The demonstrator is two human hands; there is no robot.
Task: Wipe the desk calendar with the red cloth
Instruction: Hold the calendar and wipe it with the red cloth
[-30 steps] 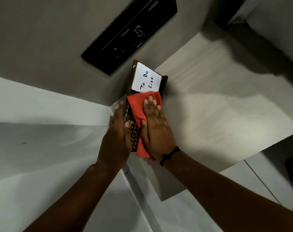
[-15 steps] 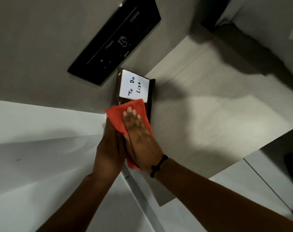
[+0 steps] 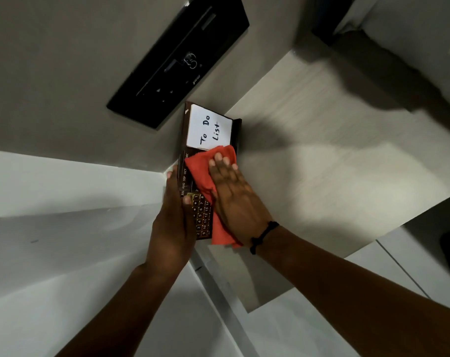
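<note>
A dark brown desk calendar (image 3: 200, 215) with gold month names and date numbers lies on the pale wooden desk (image 3: 321, 163), against the wall. Its far half carries a white note pad (image 3: 209, 127) reading "To Do List". My left hand (image 3: 173, 222) grips the calendar's left edge, thumb on the date grid. My right hand (image 3: 234, 197) lies flat on the red cloth (image 3: 202, 171), pressing it on the calendar's right side just below the pad. The cloth's tail hangs out beside my wrist.
A black wall panel (image 3: 177, 60) with switches is mounted on the grey wall just beyond the calendar. A white surface (image 3: 64, 228) lies to the left of the desk. A dark shadow falls across the desk's far right corner.
My right hand and the red cloth slid from the calendar's left side to its right, uncovering the date grid. My left thumb now rests on the grid.
</note>
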